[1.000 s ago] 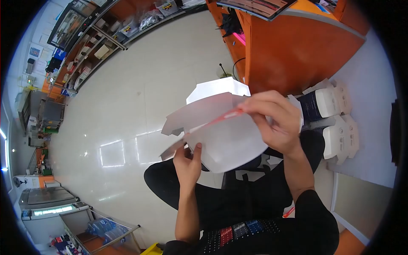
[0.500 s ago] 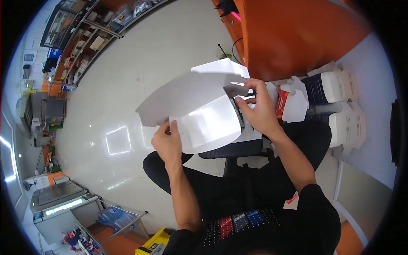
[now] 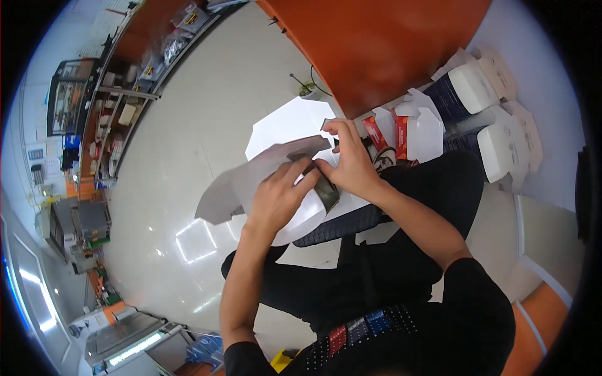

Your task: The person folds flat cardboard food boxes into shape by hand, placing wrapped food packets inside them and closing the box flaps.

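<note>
A white paper food box (image 3: 235,182), partly folded, is held over my lap. Its tall lid panel leans toward the far left. My left hand (image 3: 279,194) reaches across the inside, fingers bent and pressed against the box's right end. My right hand (image 3: 348,163) pinches the corner flap at that same end, thumb close to the left fingertips. Below the fingers a dark olive outer side of the box shows. Behind it lies a flat white sheet of card (image 3: 282,128). Part of the box's inside is hidden by my left hand.
Finished-looking white boxes and dark-sided stacks (image 3: 473,88) stand at the right by the wall. Red-and-white boxes (image 3: 417,135) are nearer. An orange panel (image 3: 376,50) rises ahead, with a small potted plant (image 3: 307,89) beside it. Shelves (image 3: 119,106) line the far left.
My left hand has moved from the box's left corner to its right end, beside my right hand. The box has tilted and shifted left and down. The head view has turned.
</note>
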A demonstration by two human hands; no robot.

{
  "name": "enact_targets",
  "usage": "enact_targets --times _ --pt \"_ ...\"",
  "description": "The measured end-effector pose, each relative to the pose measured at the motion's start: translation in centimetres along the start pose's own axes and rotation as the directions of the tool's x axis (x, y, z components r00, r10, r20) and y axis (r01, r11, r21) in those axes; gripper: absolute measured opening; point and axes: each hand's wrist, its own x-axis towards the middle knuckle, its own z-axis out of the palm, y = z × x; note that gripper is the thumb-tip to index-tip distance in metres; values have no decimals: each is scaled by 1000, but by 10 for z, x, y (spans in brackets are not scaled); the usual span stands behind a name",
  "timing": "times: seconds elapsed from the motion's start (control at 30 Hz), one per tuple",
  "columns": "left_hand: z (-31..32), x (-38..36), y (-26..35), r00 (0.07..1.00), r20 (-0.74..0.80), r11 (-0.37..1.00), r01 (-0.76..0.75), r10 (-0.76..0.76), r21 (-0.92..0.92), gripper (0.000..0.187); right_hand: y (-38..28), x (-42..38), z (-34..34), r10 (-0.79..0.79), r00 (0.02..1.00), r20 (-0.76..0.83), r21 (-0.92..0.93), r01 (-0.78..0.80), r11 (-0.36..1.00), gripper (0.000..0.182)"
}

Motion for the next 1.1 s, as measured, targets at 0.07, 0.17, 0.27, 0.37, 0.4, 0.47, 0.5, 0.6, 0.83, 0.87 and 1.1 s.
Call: enact_targets --times 0.07,0.17,0.27,0.37,0.4,0.47,0.5,0.6,0.83,0.87,1.1 --pt "-15 5 0 998 56 999 -43 41 23 32 4 -2 -1 157 987 21 52 -158 986 51" --pt "-32 14 1 989 134 996 -66 58 57 32 8 -3 2 299 953 50 38 -301 953 45" --pt "-30 16 -6 986 148 996 -83 76 40 33 5 0 -1 394 894 211 10 -405 914 45" --pt "-24 9 -6 990 132 998 -44 50 -43 37 16 -6 9 323 911 257 -38 -324 945 47" --pt "-24 7 -4 991 131 998 -26 33 -59 39 17 -6 10 314 913 261 -50 -312 949 47" --pt "-25 5 -3 995 85 995 -47 55 -89 38 18 -9 11 275 925 263 -55 -271 961 45" --pt "-27 6 -4 995 38 991 -85 89 -102 35 19 -10 12 243 934 262 -49 -238 970 44" --pt "-47 12 -3 989 -48 984 -143 138 -105 32 21 -12 13 171 947 273 -25 -171 985 40" --pt "-33 8 -14 991 -23 987 -133 132 -93 34 10 -4 6 255 890 378 -92 -238 967 29" --pt "-25 3 -15 993 12 989 -120 122 -90 35 12 -5 7 250 897 365 -95 -232 968 28" --pt "-16 10 -13 993 109 983 -33 53 -180 30 12 -9 9 190 942 277 -81 -175 981 21"
